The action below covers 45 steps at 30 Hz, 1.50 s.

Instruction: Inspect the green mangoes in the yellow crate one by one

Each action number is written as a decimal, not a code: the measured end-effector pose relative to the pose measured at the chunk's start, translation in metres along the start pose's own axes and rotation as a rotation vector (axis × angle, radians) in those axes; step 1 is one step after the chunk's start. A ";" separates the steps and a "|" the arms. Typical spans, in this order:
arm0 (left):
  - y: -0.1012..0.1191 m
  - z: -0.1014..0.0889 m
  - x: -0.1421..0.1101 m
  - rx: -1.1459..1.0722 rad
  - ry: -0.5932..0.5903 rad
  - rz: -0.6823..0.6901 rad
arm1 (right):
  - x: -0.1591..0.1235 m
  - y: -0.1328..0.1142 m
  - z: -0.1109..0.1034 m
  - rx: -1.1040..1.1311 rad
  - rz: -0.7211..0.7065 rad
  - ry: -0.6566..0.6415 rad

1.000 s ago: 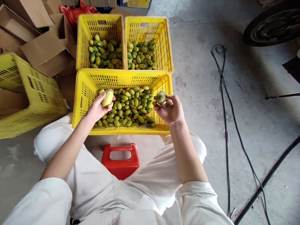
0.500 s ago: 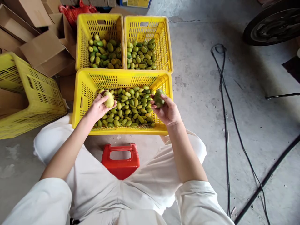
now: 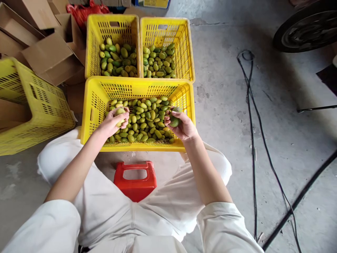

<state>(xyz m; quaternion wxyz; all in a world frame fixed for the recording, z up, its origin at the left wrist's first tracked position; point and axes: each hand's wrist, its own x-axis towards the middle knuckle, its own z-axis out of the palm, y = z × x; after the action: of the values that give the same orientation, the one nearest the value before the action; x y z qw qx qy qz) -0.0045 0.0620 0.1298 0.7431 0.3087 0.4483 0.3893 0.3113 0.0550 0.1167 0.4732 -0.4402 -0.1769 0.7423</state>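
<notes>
My left hand (image 3: 113, 123) is closed around a pale yellow-green fruit (image 3: 120, 113), oval and mango-like, its lower part partly covered by my fingers. A darker green fruit (image 3: 174, 118) of similar shape sits in my right hand (image 3: 185, 127), the thumb on top and fingers curled underneath. Both hands hover over the front yellow crate (image 3: 137, 148), left hand over its left part, right hand near its right wall. Below them lies a heap of small green fruits (image 3: 143, 121).
Behind stand two yellow crates (image 3: 112, 17) (image 3: 190, 49) with larger green fruits. Cardboard boxes (image 3: 50, 52) and another yellow crate (image 3: 50, 109) are at left. A red stool (image 3: 135, 189) is between my legs. Black cables (image 3: 252, 140) and a wheel (image 3: 302, 28) are at right.
My right hand has moved slightly left and down with the dark green fruit, turning it. My left hand has turned and wrapped its fingers further round the pale fruit.
</notes>
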 end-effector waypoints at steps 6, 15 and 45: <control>0.002 0.005 0.002 -0.115 0.083 -0.086 | 0.005 -0.002 -0.004 -0.061 0.005 -0.045; 0.005 0.006 -0.002 -0.178 0.108 -0.035 | 0.000 -0.004 0.007 0.001 0.002 0.033; 0.007 0.008 -0.015 0.414 0.169 -0.087 | 0.034 0.067 0.032 -0.108 0.511 0.502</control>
<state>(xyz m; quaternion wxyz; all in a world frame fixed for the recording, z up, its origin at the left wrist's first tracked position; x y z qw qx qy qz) -0.0038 0.0514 0.1450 0.6397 0.4014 0.5922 0.2810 0.2431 0.0562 0.0722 0.2770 -0.6631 0.0213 0.6951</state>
